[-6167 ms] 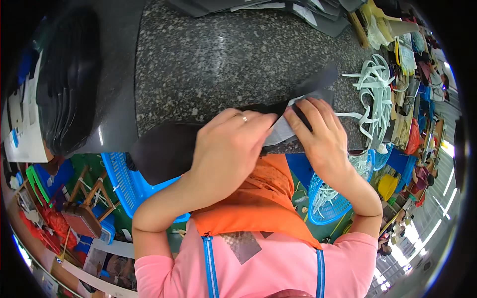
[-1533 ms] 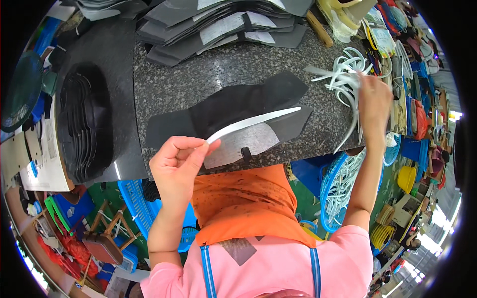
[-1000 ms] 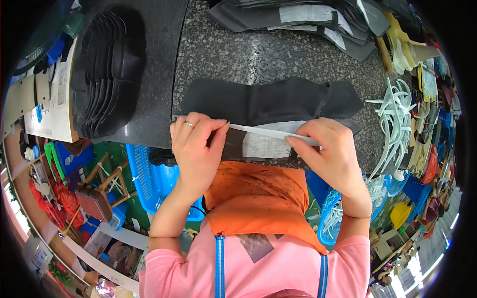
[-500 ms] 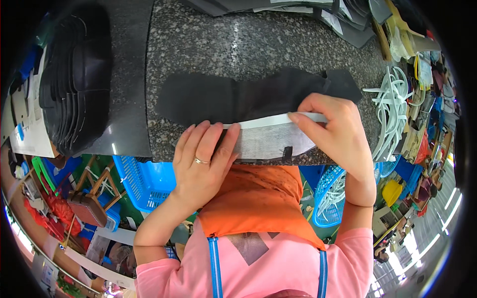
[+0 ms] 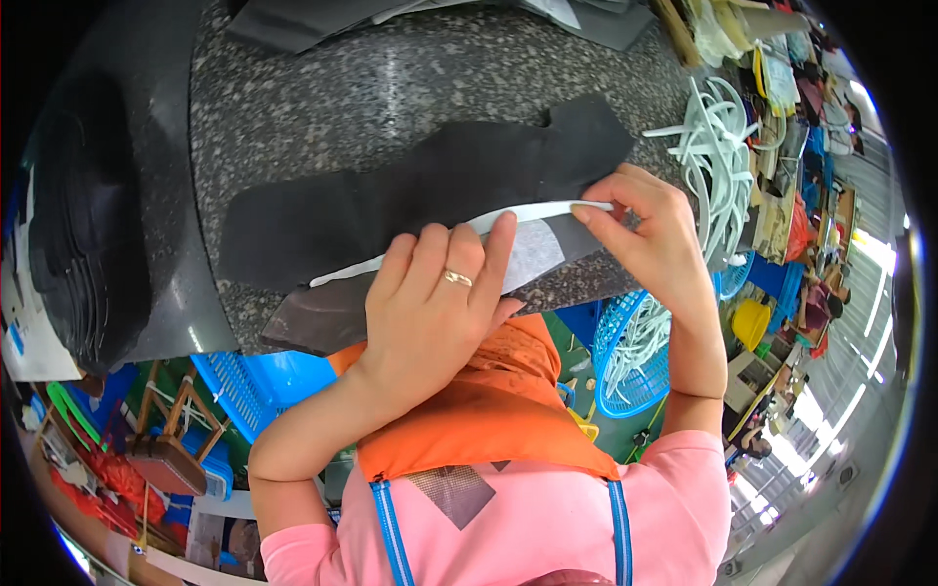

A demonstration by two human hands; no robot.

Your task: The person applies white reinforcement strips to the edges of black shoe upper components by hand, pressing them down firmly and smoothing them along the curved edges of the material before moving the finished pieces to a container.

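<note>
White strip [image 5: 539, 210] runs under the spread left hand [image 5: 427, 308]; the right hand [image 5: 653, 234] pinches its end.

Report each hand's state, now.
Left hand: open, laid across the white strip.
Right hand: closed, pinching the white strip near its right end between thumb and forefinger.
</note>
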